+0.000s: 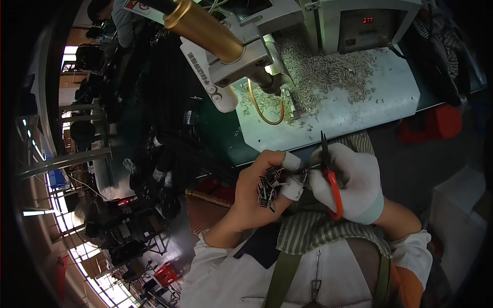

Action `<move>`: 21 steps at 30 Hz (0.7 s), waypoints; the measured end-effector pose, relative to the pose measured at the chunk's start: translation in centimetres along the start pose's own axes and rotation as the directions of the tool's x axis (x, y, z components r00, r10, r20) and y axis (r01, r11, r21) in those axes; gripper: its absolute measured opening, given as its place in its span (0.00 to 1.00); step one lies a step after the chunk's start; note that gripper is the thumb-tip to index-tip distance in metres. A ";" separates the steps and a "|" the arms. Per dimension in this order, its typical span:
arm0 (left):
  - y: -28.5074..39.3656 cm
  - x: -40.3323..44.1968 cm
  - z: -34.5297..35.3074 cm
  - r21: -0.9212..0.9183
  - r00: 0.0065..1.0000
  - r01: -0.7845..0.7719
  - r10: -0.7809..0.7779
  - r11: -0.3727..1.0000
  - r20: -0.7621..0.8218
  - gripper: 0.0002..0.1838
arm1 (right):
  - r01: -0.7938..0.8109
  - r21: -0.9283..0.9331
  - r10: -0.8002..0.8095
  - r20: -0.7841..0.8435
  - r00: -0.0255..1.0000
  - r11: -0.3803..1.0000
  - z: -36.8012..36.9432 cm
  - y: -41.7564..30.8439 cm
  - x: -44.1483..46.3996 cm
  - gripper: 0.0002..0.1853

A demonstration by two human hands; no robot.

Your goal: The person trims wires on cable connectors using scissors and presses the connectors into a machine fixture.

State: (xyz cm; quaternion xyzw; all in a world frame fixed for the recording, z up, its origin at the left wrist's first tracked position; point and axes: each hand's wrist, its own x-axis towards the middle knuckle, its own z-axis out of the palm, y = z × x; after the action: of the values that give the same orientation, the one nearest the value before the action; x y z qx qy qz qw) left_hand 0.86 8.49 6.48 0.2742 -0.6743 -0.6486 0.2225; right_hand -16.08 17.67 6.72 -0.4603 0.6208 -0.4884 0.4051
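My left hand (245,203) has white wraps on its thumb and finger. In its curled palm lies a bunch of small dark parts with shiny metal edges (268,190); their exact kind is unclear. Its thumb and finger pinch a small piece, too indistinct to name. My right hand (362,179), in a white glove, is closed around scissors with red-orange handles (333,191). Their dark blades point up, away from my body. The fingertips of both hands nearly meet over my striped apron (318,233).
Beyond my hands stands a machine with a brass-coloured cylinder (208,32) and a red digital display (367,20). Many small metal bits (339,72) litter its pale work plate (380,115). Bundled black cables (167,149) lie to the left. A red bin (436,126) is at right.
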 end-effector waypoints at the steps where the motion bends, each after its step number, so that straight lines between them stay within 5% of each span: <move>1: -0.2 -0.2 0.0 0.062 0.998 -0.044 0.047 0.997 -0.035 0.19 | 0.173 -0.138 -0.185 -0.085 0.979 0.975 0.3 0.4 0.1 0.13; 2: -0.3 -0.3 0.0 0.064 0.998 -0.043 0.045 0.997 -0.044 0.19 | 0.324 -0.284 -0.374 -0.142 0.917 0.902 0.5 0.6 0.2 0.15; 3: -0.4 -0.2 -0.1 0.074 0.995 -0.040 0.046 0.996 -0.085 0.19 | 0.328 -0.281 -0.376 -0.138 0.916 0.902 0.3 0.6 0.3 0.15; 5: -0.5 0.0 0.0 0.084 0.991 -0.038 0.048 0.996 -0.123 0.19 | 0.401 -0.570 -0.519 -0.053 0.853 0.717 -0.3 0.6 0.2 0.20; 9: -0.3 0.3 1.0 0.100 0.983 -0.033 0.050 0.994 -0.175 0.18 | 0.330 -0.697 -0.404 0.064 0.913 0.636 0.0 0.8 -1.1 0.21; 11: -0.6 0.6 1.5 0.088 0.979 -0.064 0.079 0.994 -0.187 0.18 | 0.261 -0.524 -0.275 0.053 0.960 0.811 -0.1 1.0 -1.3 0.17; 13: -1.3 0.7 2.0 0.409 0.873 -0.378 0.467 0.831 -0.142 0.17 | 0.233 -0.371 -0.238 0.033 0.971 0.899 -0.2 0.7 -1.3 0.14; 14: -1.2 0.6 1.8 0.411 0.874 -0.374 0.464 0.831 -0.143 0.17 | 0.197 -0.205 -0.197 0.021 0.980 0.959 -0.2 0.6 -1.3 0.12; 16: -0.7 0.5 0.9 0.531 0.909 -0.386 0.408 0.754 0.081 0.17 | 0.171 -0.166 -0.170 0.022 0.985 0.971 0.1 0.9 -1.3 0.11; 19: -0.4 0.6 -0.2 0.408 0.945 -0.321 0.263 0.855 0.192 0.18 | 0.077 -0.086 -0.072 0.063 0.995 0.993 0.1 0.9 -1.4 0.10; 20: -1.0 0.4 0.1 0.408 0.947 -0.317 0.259 0.856 0.191 0.18 | 0.007 -0.039 -0.003 0.108 0.994 0.999 0.1 0.9 -1.5 0.10; 21: -2.0 0.1 0.7 0.221 0.977 -0.208 0.211 0.953 0.007 0.19 | 0.003 -0.036 0.001 0.107 0.994 0.999 0.0 0.8 -1.5 0.10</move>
State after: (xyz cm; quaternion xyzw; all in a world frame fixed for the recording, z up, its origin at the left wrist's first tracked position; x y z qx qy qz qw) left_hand 0.47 8.91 4.46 0.2297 -0.7655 -0.5400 0.2639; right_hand -15.85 19.16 5.96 -0.4936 0.6066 -0.4519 0.4292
